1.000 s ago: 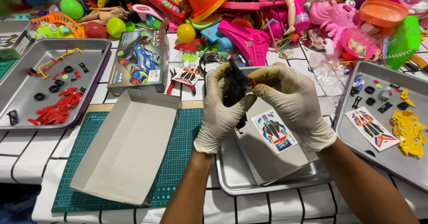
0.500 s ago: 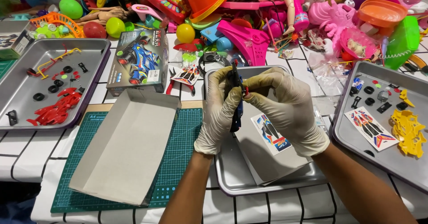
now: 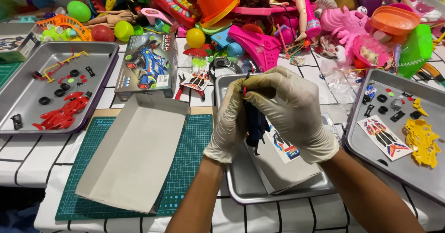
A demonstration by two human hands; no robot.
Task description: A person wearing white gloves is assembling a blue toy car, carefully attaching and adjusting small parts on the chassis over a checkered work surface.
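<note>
Nearest is the open box point(image 3: 134, 154) lying on the green mat point(image 3: 185, 168), left of the hands. Both gloved hands are up over the middle tray point(image 3: 241, 186): left hand point(image 3: 230, 122) and right hand point(image 3: 292, 110) are pinched around a dark blue car part point(image 3: 255, 124), held upright between them. A sticker sheet point(image 3: 282, 145) sits just beneath. Further left there's a tray with red parts point(image 3: 60, 115); right tray holds yellow parts point(image 3: 422, 142). Toy pile point(image 3: 278, 24) at the far edge.

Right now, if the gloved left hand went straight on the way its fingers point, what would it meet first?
Probably the black cutters just beyond the metal tray's far rim; the left hand points away from the person, though height is unclear.
</note>
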